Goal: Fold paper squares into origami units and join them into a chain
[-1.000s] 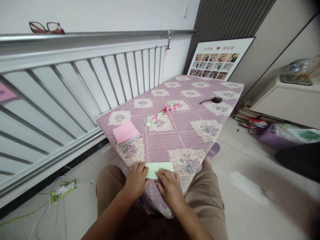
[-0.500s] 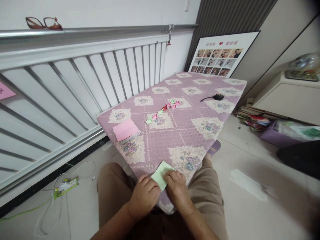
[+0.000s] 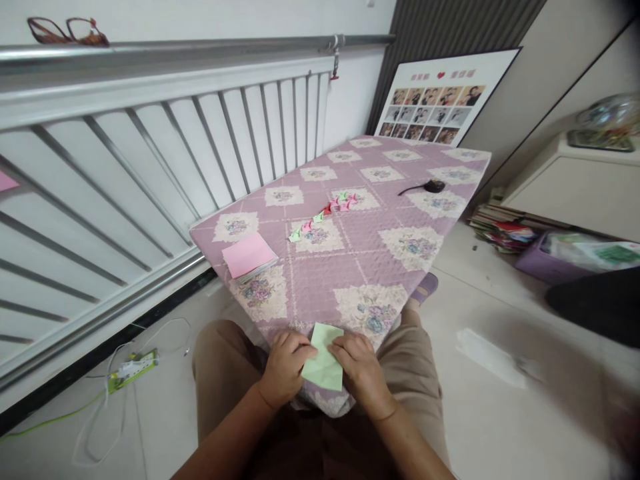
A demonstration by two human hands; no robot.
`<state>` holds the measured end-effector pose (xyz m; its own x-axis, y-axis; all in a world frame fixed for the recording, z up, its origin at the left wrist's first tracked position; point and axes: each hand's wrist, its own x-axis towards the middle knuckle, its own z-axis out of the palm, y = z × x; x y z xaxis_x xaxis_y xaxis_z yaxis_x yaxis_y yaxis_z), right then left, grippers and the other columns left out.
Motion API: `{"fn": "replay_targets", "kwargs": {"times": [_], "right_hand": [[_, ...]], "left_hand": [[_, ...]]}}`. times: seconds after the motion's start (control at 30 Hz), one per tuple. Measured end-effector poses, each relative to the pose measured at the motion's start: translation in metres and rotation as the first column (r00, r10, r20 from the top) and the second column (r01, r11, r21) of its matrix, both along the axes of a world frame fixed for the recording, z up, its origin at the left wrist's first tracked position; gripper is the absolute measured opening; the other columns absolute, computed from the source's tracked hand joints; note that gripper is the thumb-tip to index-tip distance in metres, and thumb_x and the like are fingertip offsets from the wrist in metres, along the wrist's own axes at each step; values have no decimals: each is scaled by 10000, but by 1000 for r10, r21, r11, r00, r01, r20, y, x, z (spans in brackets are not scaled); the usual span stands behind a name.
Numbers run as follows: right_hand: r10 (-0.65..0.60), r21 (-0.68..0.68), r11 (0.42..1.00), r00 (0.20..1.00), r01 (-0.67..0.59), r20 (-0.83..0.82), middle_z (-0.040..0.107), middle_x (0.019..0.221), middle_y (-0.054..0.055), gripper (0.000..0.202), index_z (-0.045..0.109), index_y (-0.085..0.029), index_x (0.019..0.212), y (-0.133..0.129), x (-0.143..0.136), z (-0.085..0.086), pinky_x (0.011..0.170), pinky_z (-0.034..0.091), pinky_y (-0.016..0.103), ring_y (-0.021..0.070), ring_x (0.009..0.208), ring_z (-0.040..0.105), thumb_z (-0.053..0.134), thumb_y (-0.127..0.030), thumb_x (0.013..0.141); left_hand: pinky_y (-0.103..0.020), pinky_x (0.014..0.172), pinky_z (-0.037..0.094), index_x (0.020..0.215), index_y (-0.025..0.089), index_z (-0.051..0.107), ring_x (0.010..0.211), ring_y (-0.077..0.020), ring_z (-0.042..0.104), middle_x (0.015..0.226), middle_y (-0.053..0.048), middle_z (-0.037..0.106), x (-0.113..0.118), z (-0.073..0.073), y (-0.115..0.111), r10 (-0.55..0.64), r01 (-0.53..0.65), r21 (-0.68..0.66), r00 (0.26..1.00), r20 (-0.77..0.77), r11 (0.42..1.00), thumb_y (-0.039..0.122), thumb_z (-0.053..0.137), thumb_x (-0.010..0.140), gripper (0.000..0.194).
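Observation:
A light green sheet of paper (image 3: 324,360), with faint creases, lies at the near corner of the cloth-covered table (image 3: 320,280). My left hand (image 3: 287,363) grips its left edge between thumb and fingers. On the opposite edge, my right hand (image 3: 359,367) holds the paper with bent fingers. Farther up the cloth sits a stack of square paper (image 3: 249,256) with a pink sheet on top. Beyond it runs a row of several small folded paper pieces (image 3: 325,212) in green, pink and red.
A black object with a thin tail (image 3: 434,186) rests on the table's right side. A white radiator (image 3: 200,147) borders the left; glasses (image 3: 67,32) lie on the pipe above. A power strip (image 3: 134,371) with cables is on the floor, a purple bin (image 3: 537,261) at right.
The green paper has turned, and its lower part now shows between my hands. My left hand has shifted slightly up and left, and my right hand has moved to the paper's right edge.

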<state>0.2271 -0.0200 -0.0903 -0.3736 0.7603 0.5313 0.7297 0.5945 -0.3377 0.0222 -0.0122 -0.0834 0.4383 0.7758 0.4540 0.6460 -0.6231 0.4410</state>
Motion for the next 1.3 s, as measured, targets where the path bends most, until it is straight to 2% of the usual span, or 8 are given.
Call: {"fn": "replay_targets", "kwargs": {"times": [0.1,0.2,0.4,0.57,0.67,0.87,1.07,1.3], "right_hand": [[0,-38,999,1000,0,-7,637,1003,78,270,621,-205,1041,0,-2,3,906,381,421,223,948,535,460,-73,869],[28,-95,995,999,-32,-46,636,989,70,309,630,-213,992,-4,0,-2,890,395,406,219,952,540,447,-25,830],[4,-141,990,991,-23,-134,620,1035,73,260,625,-208,950,-16,7,-12,874,403,401,237,1005,533,548,-50,758],[-129,-156,982,984,109,-120,622,1038,64,90,635,-220,923,-20,4,-9,903,367,409,245,1065,507,579,-223,853],[-247,-190,955,965,226,-92,625,1008,47,120,649,-240,907,-19,2,-7,879,347,405,237,1039,509,543,-294,887],[-414,-209,897,907,390,-82,612,968,44,304,596,-212,632,-17,0,-11,827,325,380,222,965,502,542,-385,877],[-449,-215,878,892,429,-53,618,924,31,305,565,-207,595,-13,-3,-5,796,307,352,204,933,496,565,-364,856],[-477,-202,861,879,467,0,620,851,36,288,559,-212,572,-7,-6,4,764,298,357,218,904,493,612,-341,824]], "left_hand": [[-362,763,361,893,225,663,821,-197,493,852,-35,606,4,-2,-1,26,-23,27,994,-107,999,206,536,857,133],[-363,762,347,876,224,661,816,-197,490,837,-30,603,4,-5,-7,3,-9,-32,980,-198,999,198,549,843,120],[-370,808,342,916,233,668,884,-204,497,904,-33,607,5,-7,-13,39,-67,-201,990,-139,977,129,565,773,205],[-377,829,332,772,206,655,878,-195,515,873,-28,605,12,-3,-7,163,-189,-284,980,-113,940,202,573,821,96],[-381,845,325,731,203,642,888,-195,520,878,-28,604,17,0,-5,222,-256,-304,965,-142,918,251,572,845,142],[-380,828,314,727,205,634,893,-207,521,869,-32,602,25,6,-2,273,-354,-328,924,-269,876,306,543,879,204],[-369,798,306,681,196,600,871,-204,520,841,-24,590,28,10,3,280,-393,-312,894,-349,865,308,567,857,210],[-383,774,313,625,187,561,837,-218,507,790,-29,577,28,6,3,275,-377,-288,900,-337,881,271,607,806,205]]}}
